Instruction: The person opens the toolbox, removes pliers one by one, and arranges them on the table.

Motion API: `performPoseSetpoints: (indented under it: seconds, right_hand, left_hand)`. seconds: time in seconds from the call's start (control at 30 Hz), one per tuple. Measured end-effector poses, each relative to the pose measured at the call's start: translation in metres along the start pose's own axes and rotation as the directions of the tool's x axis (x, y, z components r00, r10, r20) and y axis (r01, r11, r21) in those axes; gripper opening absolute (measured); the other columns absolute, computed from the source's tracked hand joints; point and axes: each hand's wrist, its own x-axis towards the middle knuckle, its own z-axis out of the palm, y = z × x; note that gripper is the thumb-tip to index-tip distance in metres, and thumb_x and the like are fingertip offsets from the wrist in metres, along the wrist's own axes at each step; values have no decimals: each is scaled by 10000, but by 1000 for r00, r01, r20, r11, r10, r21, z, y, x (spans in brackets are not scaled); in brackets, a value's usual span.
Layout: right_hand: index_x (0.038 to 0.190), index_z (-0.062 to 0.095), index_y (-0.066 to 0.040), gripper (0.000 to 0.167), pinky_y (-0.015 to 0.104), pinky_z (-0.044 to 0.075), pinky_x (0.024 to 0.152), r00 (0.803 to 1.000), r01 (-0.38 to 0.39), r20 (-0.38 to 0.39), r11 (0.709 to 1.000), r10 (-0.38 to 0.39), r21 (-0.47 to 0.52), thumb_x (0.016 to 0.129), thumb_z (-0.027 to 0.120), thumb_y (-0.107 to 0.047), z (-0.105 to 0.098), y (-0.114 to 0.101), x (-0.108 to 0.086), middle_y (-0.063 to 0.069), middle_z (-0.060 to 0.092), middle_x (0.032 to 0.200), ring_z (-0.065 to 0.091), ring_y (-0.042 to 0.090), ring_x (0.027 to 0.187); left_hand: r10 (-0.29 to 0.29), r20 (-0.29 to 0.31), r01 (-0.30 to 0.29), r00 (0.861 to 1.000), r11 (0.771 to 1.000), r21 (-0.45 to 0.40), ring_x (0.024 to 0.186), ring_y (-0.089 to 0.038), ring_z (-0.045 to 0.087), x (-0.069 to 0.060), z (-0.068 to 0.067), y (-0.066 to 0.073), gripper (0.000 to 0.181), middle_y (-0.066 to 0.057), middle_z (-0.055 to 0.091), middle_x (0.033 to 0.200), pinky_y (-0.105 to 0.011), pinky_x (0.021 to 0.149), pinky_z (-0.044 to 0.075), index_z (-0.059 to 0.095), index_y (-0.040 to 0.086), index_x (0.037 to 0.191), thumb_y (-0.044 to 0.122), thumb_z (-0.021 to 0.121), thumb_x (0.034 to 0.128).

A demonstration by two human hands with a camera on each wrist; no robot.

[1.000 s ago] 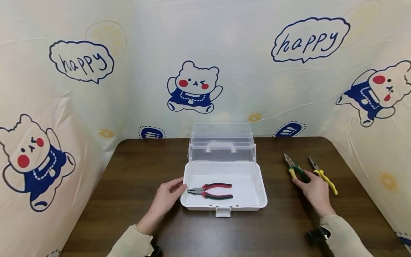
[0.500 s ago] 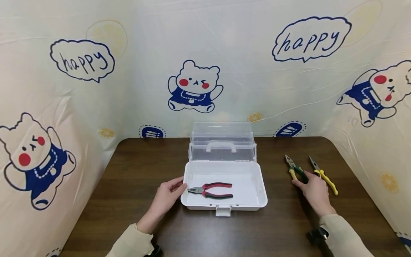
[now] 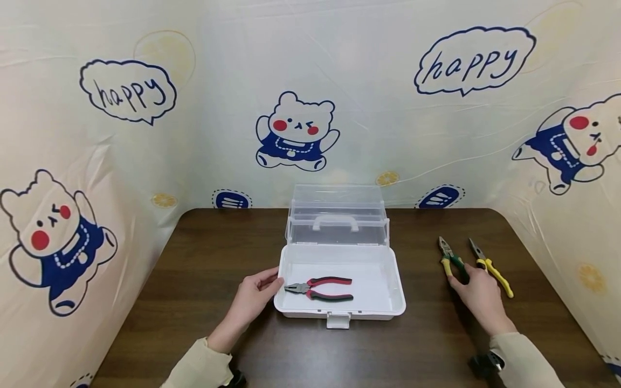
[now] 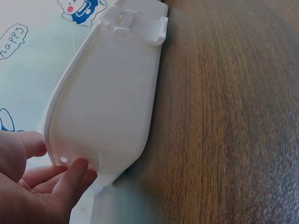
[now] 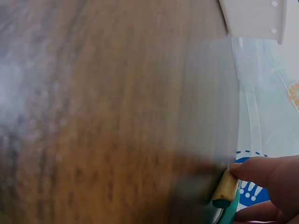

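Observation:
My left hand (image 3: 254,296) holds the left wall of a white toolbox (image 3: 373,280), thumb at the rim and fingers against the outer side; the left wrist view shows this grip on the box wall (image 4: 103,93). Red-and-black combination pliers (image 3: 317,288) lie inside, their nose toward that hand. Right of the box, my right hand (image 3: 482,299) grips green-and-yellow pliers (image 3: 447,256) by the handles, partly covering them. In the right wrist view, thumb and fingers close on a yellow handle end (image 5: 225,189). Yellow-handled long-nose pliers (image 3: 490,267) lie just beyond the right hand.
The toolbox's clear lid (image 3: 335,202) stands raised at the back, with a white carry handle. A latch (image 3: 338,320) hangs at the box's front. Brown wooden table (image 3: 208,237) surrounds the box, and a printed cloth (image 3: 218,108) encloses its back and sides.
The right hand and the green-and-yellow pliers have shifted slightly right. The left hand keeps its place on the box. The whole head view has drifted a little.

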Motion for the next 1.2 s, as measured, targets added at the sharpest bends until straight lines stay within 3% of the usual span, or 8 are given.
performPoseSetpoints:
  seconds: [0.6, 0.73, 0.9, 1.07, 1.2]
  right_hand:
    - [1261, 583, 219, 570, 673, 510, 797, 999, 15, -51, 1000, -14, 15, 971, 719, -251, -2, 5, -10, 442, 620, 1165, 630, 574, 994]
    - [1266, 601, 183, 516, 685, 492, 851, 990, 81, -115, 996, -77, 29, 961, 737, -210, -4, 0, -12, 429, 613, 1193, 596, 580, 1065]
    - [1252, 657, 103, 432, 668, 497, 875, 964, 209, -187, 974, -190, 85, 933, 789, -157, -10, -13, -11, 339, 676, 1179, 627, 519, 1065]
    - [1314, 658, 64, 518, 677, 476, 939, 958, 257, -167, 958, -234, 132, 928, 811, -246, -18, -32, -11, 327, 655, 1279, 600, 527, 1178]
    - [1324, 662, 39, 539, 638, 529, 892, 956, 275, -143, 950, -255, 146, 929, 811, -296, -22, -47, -12, 312, 653, 1301, 644, 477, 1122]
  left_hand:
    - [-3, 6, 3, 1000, 1000, 6, 1061, -265, 735, 1, 1, 0, 362, -194, 745, 1190, -348, 894, 607, 703, -40, 1299, 105, 744, 970]
    - [-3, 6, 3, 1000, 1000, 3, 1065, -270, 733, 1, 1, 0, 363, -199, 743, 1192, -353, 896, 607, 701, -43, 1300, 104, 742, 971]
    - [-6, 7, 6, 1000, 1000, 5, 1069, -276, 733, 1, 0, 0, 368, -199, 743, 1193, -360, 902, 606, 697, -45, 1305, 110, 739, 974]
    - [-9, 7, 9, 1000, 1000, 0, 1074, -274, 733, 1, 1, 0, 367, -197, 743, 1196, -359, 903, 605, 698, -42, 1305, 114, 740, 975]
    - [-6, 6, 6, 1000, 1000, -1, 1080, -282, 732, 0, 1, 0, 369, -202, 740, 1201, -368, 907, 604, 698, -40, 1306, 118, 739, 976]
